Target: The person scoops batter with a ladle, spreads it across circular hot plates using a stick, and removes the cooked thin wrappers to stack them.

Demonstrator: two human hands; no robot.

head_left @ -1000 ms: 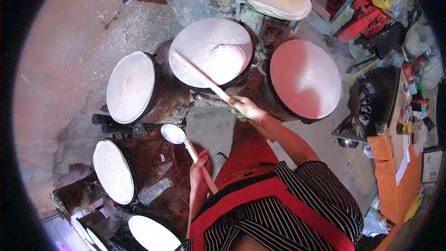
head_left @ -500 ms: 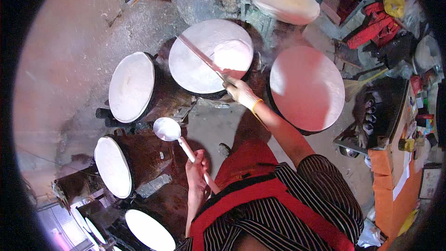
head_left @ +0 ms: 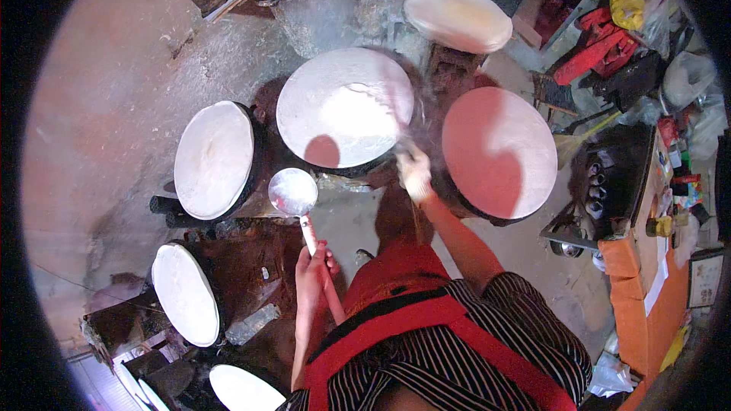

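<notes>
In my left hand [head_left: 311, 270], closed around its pale handle, is a ladle [head_left: 293, 192] with a round metal bowl. The bowl hangs just in front of the middle griddle, which bears a round white sheet of batter [head_left: 312, 110] with a brightly lit patch. My right hand [head_left: 415, 171], in a whitish glove, is closed on a long flat spreader [head_left: 397, 110], blurred by motion, whose blade lies across the right side of that sheet. Close to the right of this hand is another griddle with a white round sheet [head_left: 502, 152], partly in red-tinted shadow.
More round white sheets on griddles curve along the left: one [head_left: 215, 160], a second [head_left: 185, 294] and a third [head_left: 245, 390]. A pale round [head_left: 458, 17] sits at the back. On the right stand an orange-sided table [head_left: 626, 274], a broom [head_left: 586, 135] and red cloth [head_left: 598, 53].
My right hand has swept the spreader rightward and nearer, from lying diagonally across the middle sheet to its right side. The ladle has shifted slightly right, and the whole view has tilted a little.
</notes>
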